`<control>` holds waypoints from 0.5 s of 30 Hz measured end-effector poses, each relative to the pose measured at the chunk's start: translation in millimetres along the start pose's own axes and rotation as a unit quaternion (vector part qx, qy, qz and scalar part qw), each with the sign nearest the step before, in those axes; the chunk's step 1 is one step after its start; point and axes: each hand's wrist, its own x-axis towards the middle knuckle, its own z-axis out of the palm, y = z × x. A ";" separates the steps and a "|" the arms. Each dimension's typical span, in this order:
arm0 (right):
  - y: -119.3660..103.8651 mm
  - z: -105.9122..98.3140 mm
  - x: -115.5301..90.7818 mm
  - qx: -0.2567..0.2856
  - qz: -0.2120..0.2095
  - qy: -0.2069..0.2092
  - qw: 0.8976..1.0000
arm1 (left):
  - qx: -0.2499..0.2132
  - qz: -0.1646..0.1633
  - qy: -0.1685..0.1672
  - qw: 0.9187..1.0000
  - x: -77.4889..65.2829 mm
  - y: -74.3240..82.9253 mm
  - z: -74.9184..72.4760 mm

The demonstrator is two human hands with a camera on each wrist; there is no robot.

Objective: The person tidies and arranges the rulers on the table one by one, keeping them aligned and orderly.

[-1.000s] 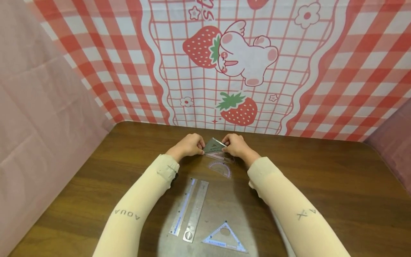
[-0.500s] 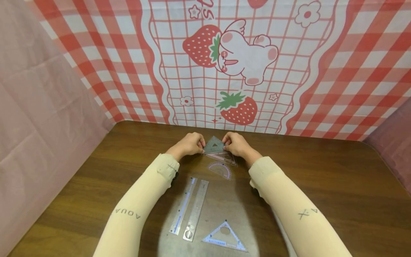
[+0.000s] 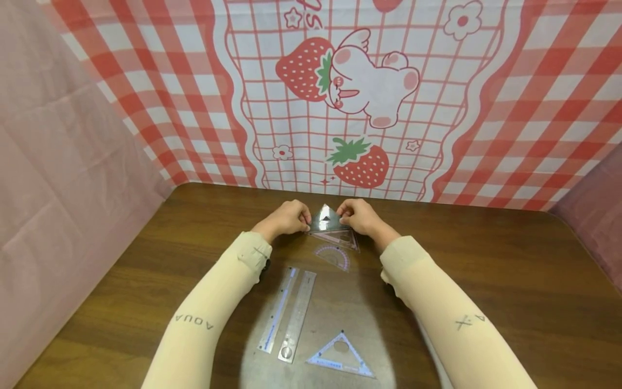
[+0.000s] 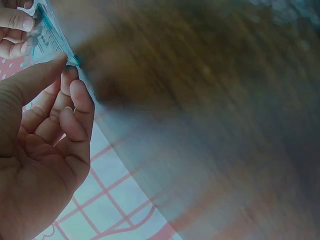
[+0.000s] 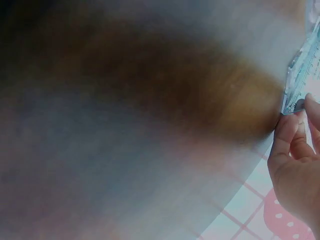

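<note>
Greenish triangle, fingers pinched, holding corners

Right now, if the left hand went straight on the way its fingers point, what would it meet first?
The left hand would first meet the gray triangle, whose corner it pinches; beyond it, probably the right hand, though depth is unclear.

The far cloth is red-and-white checked with red strawberries, the left curtain pink, the table brown wood grain, the sleeves cream, the farthest set square grey-green, the near triangle blue-marked, the protractor purple-marked.
</note>
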 end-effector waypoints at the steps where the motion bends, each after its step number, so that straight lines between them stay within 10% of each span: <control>1: 0.8 -0.2 0.2 0.007 -0.005 0.001 1.000 | 0.001 0.002 0.001 1.000 -0.2 0.1 -0.5; 15: 6.9 -2.1 -4.0 0.056 -0.044 0.006 0.997 | -0.025 0.056 -0.005 0.998 -5.1 -2.6 -4.9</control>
